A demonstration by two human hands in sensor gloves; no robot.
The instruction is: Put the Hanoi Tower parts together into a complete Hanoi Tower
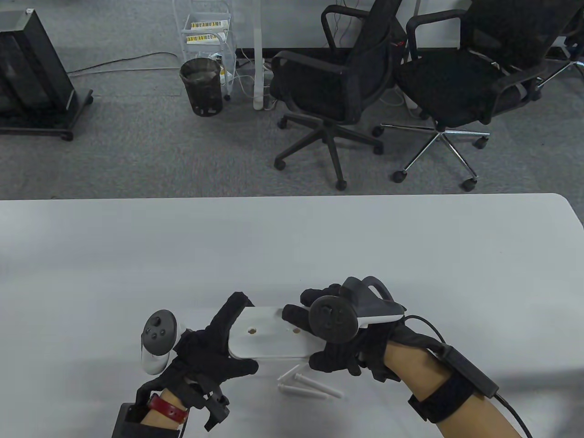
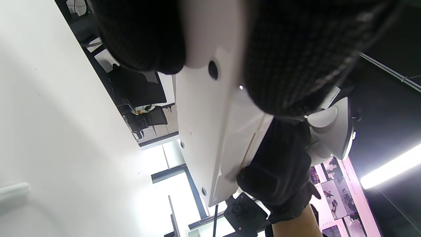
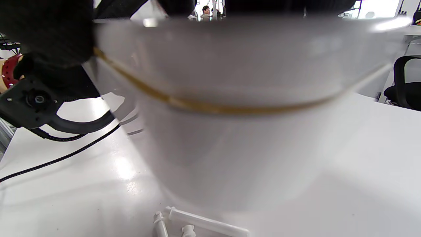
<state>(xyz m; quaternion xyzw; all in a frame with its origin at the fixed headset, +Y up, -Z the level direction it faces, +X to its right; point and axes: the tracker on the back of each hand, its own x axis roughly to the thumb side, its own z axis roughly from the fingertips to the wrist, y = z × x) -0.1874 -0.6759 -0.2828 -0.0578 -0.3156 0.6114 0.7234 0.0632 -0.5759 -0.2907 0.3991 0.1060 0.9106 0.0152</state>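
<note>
**Both hands hold the white base above the pegs**

Nearest the bottom edge of the table view, three white pegs [image 1: 306,384] lie loose on the tabletop [image 1: 410,255] — bunched together, just in front of the base and between the two wrists. The right wrist view shows them [image 3: 197,223] below the base's blurred edge.

Above them the white base board [image 1: 269,337] is gripped at both ends. The left hand [image 1: 210,351] clasps its left end, fingers over the far edge and thumb along the near edge; the left wrist view shows gloved fingers [image 2: 296,49] pressing on the base [image 2: 210,131], which appears raised off the tabletop. The right hand [image 1: 337,337] closes round the right end — its fingers curl over the top beside a peg hole. Two holes show on the board between the hands.

Beyond the tabletop stand two black office chairs [image 1: 328,91], a mesh bin [image 1: 201,86] and a white trolley [image 1: 207,32].
</note>
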